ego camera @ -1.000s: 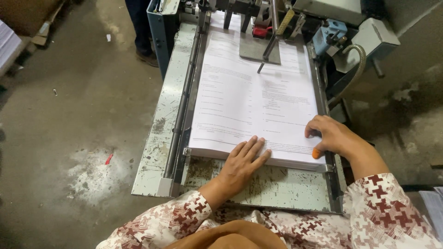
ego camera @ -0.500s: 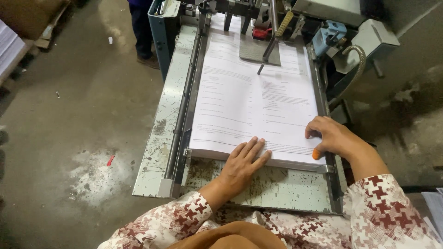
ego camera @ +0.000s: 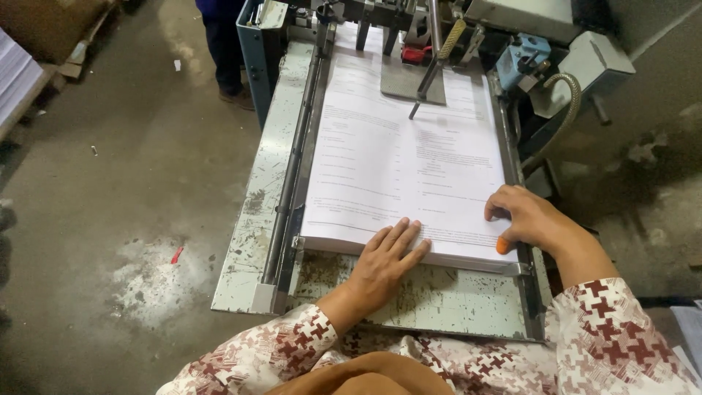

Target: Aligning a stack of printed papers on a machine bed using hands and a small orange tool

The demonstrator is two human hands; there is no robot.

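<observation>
Our left hand (ego camera: 386, 257) lies flat and open, fingers spread on the near edge of the stack of printed sheets (ego camera: 398, 157); its grip holds nothing, only presses. Our right hand (ego camera: 528, 218) curls loosely over the stack's near right corner, fingers on the top sheet, an orange fingertip cover (ego camera: 504, 246) on the thumb against the paper's edge. The stack lies square on the feed tabletop (ego camera: 439, 303) of the worn grey machine, between the left side rail (ego camera: 289, 172) and the right guide, its far end under the feeder head (ego camera: 417, 44).

As we judge it, squaring the pile goes best with even, light pressure: left palm steadying, right fingers nudging the corner flush to the guide, without fanning the upper sheets.

Against the earlier frames, both hands sit where they were and the stack has not shifted; only the legs of the person standing at the far end (ego camera: 227, 51) have moved slightly.
</observation>
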